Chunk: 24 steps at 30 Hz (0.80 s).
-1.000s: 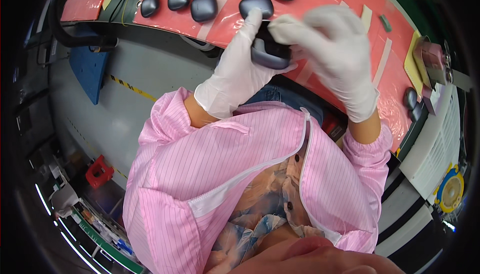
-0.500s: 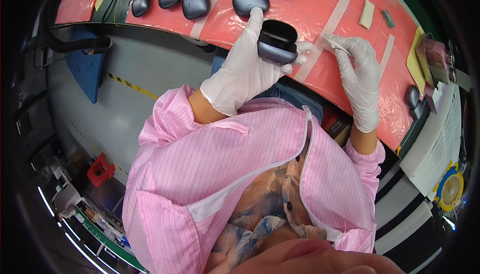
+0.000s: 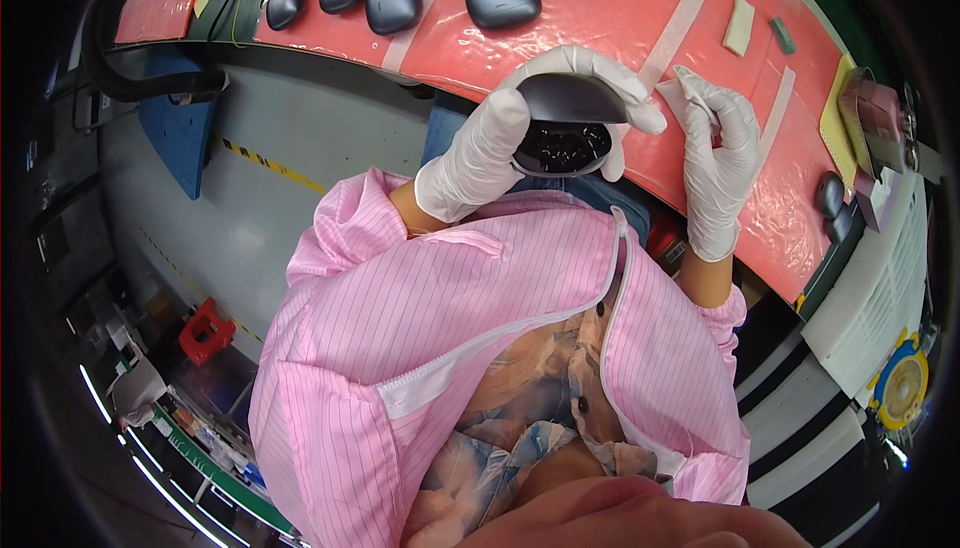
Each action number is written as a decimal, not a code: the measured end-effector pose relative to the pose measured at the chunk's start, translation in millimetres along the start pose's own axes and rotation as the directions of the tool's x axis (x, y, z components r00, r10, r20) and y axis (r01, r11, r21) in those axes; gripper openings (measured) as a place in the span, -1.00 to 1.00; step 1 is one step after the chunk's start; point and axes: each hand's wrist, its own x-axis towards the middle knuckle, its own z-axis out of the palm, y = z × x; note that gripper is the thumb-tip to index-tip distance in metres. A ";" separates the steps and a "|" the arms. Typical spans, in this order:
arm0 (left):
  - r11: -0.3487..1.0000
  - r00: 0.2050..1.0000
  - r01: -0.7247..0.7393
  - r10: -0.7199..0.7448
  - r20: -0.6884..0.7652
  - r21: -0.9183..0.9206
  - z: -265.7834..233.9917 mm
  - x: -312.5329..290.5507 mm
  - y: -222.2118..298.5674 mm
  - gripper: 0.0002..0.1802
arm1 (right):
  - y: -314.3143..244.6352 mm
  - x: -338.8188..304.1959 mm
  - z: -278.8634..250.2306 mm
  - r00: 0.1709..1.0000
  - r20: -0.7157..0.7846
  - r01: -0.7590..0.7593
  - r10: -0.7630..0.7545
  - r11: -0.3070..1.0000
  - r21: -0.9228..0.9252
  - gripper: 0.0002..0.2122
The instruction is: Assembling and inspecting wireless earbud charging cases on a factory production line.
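Note:
My left hand point(image 3: 468, 166), in a white glove, grips an open dark blue-grey earbud charging case point(image 3: 570, 100). Its lid is uppermost, and the glossy black inside faces me. Thumb and fingers wrap round the case from both sides, just off the table's near edge. To its right, my gloved right hand point(image 3: 722, 163) pinches a small white cloth point(image 3: 676, 96) between thumb and fingers; its pointed end sticks out toward the case without touching it. Beyond my left hand, a closed case point(image 3: 503, 2) of the same kind lies on the red mat point(image 3: 610, 23).
Several more closed cases point(image 3: 393, 6) lie at the far left of the mat. A cream block point(image 3: 739, 26) and a small green block point(image 3: 782, 36) lie at the far right. Two dark pieces point(image 3: 829, 195) sit by the right edge, near a yellow pad point(image 3: 836, 118).
My left hand has drawn the case nearer to me and turned it, so its inside now faces me. My right hand has moved slightly, still pinching the cloth.

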 end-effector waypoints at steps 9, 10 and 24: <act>0.974 1.000 0.009 -0.008 0.008 -0.226 2.0 -0.7 -4.5 0.25 | 2.0 -3.7 -3.7 0.993 0.067 -0.102 0.100 0.994 0.023 -0.83; 0.973 1.000 0.009 -0.006 0.014 -0.230 1.5 -0.4 -5.4 0.26 | 0.9 -3.5 -4.2 0.991 0.069 -0.113 0.113 0.994 -0.006 -0.83; 0.991 0.987 -0.028 0.048 -0.152 0.130 0.0 -6.2 -9.6 -0.35 | -66.0 9.7 -6.0 0.797 0.437 0.556 -0.416 0.787 -0.266 -0.72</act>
